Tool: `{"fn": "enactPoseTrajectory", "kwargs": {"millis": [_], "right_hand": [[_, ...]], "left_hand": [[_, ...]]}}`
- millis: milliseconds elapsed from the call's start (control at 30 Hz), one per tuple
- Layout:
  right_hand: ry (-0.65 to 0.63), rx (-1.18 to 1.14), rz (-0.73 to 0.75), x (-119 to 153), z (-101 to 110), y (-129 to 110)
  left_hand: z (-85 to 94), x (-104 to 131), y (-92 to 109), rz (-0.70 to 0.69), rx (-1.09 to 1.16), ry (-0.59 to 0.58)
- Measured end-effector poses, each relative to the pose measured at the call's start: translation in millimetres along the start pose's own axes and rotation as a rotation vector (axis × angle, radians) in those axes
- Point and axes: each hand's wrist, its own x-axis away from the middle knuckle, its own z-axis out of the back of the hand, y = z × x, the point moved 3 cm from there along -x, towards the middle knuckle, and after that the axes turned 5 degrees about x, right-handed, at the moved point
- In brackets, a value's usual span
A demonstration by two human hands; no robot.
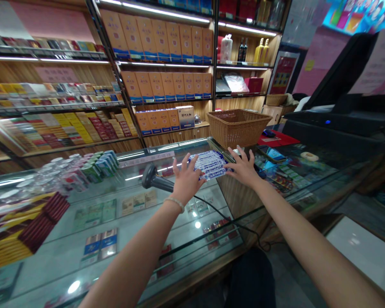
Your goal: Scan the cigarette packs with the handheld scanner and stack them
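A row of blue-and-white wrapped packets (211,164) lies side by side on the glass counter; their exact kind I cannot make out. My left hand (186,179) is at the row's left end, fingers spread and thumb against the packets. At the right end, my right hand (243,167) has its fingers apart too, with thumb and fingertips by the packet ends. Neither hand is wrapped around anything. Beside my left hand lies a dark handheld barcode scanner (157,179), its handle partly hidden behind that hand.
A wicker basket (239,128) stands just behind the packets. The scanner's black cable (218,210) crosses the glass counter (131,231). Stacked yellow-and-maroon boxes (28,226) and several small jars (51,171) stand at left. A black screen terminal (343,111) is at right.
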Motion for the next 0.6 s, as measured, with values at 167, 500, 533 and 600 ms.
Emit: {"fn": "enactPoseTrajectory", "kwargs": {"millis": [167, 500, 533, 600], "right_hand": [[0.018, 0.001, 0.011, -0.6, 1.8, -0.8], [0.003, 0.053, 0.109, -12.8, 18.2, -6.9], [0.001, 0.051, 0.105, -15.5, 20.7, -8.2], [0.001, 0.043, 0.101, -22.1, 26.8, -12.3]], "left_hand": [[0.1, 0.2, 0.7, -0.018, -0.002, -0.010], [7.5, -7.5, -1.6, -0.031, -0.019, -0.029], [10.5, -8.6, -3.6, -0.029, -0.018, -0.019], [19.0, -9.8, -9.0, -0.024, -0.016, 0.001]]}}
